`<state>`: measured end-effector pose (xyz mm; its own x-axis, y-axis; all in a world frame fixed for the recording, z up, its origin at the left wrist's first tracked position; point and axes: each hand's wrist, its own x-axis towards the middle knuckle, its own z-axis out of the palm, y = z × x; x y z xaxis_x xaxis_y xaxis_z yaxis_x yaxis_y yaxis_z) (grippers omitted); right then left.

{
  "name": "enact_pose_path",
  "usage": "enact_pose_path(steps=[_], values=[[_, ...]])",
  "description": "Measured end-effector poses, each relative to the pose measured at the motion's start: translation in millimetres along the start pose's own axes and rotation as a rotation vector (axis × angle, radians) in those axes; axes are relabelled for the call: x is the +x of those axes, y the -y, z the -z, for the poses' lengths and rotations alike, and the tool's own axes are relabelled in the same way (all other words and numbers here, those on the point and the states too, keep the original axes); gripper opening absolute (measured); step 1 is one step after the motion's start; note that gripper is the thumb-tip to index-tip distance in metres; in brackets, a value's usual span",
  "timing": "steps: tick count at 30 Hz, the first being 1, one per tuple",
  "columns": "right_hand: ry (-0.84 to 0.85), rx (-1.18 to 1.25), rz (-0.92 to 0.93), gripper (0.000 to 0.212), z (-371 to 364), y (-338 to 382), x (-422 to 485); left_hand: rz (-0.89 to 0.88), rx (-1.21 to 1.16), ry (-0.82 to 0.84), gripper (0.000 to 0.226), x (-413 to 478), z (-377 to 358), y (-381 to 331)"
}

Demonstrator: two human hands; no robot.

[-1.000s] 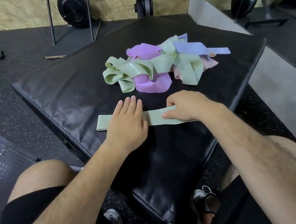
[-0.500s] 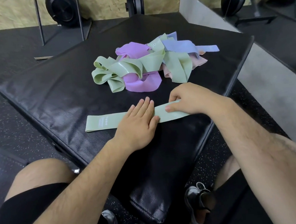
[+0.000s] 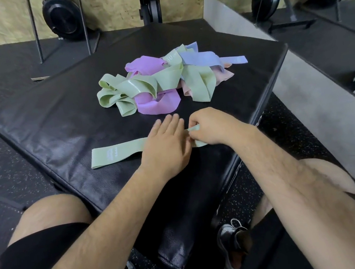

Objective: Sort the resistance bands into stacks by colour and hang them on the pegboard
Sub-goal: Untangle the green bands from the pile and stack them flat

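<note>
Smoothing of one green band on the bench, first of its colour stack.

One green band (image 3: 118, 153) lies flat on the near part of the black bench (image 3: 46, 120), with its long axis running left to right across my front. My left grip (image 3: 166, 144) rests palm-down on its middle, fingers straight. My right grip (image 3: 211, 127), just beside the left, pinches the band's right end, which is slightly raised. The free left end lies out past my left grip, so that grip is the nearer to it. Beyond both grips, near the band but apart from it, sits one tangled pile (image 3: 156, 80). It shows several green loops and at least one band each of purple, blue and pink; the tangle hides exact counts. No pegboard is in view, and I judge the sorting barely begun.
</note>
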<state>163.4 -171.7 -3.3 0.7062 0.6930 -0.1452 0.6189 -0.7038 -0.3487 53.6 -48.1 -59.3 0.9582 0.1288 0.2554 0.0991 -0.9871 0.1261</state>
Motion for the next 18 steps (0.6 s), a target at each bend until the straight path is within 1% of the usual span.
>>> enact_pose_path(steps=[3, 6, 10, 13, 15, 18], values=[[0.001, 0.048, 0.004, 0.007, 1.6, -2.6, -1.1, -0.003, -0.161, 0.081, 0.077, -0.2, -10.3, -3.1], [0.014, 0.103, 0.016, 0.011, 5.4, -9.4, -2.8, 0.017, -0.143, 0.065, 0.080, -0.4, -15.0, -0.2], [0.019, 0.121, 0.041, 0.005, 9.4, -19.2, -6.5, 0.041, -0.141, 0.077, 0.065, 1.0, -15.4, -1.1], [-0.009, 0.186, 0.044, 0.015, 9.7, -26.7, -11.4, 0.036, -0.147, 0.083, 0.065, 0.1, -11.5, -1.6], [-0.019, 0.225, 0.048, 0.017, 9.2, -30.7, -15.1, 0.035, -0.167, 0.091, 0.061, 0.0, -8.9, -3.2], [-0.063, 0.193, 0.066, 0.008, 3.9, -34.2, -18.3, 0.022, -0.115, 0.078, 0.059, 0.6, -5.7, -6.3]])
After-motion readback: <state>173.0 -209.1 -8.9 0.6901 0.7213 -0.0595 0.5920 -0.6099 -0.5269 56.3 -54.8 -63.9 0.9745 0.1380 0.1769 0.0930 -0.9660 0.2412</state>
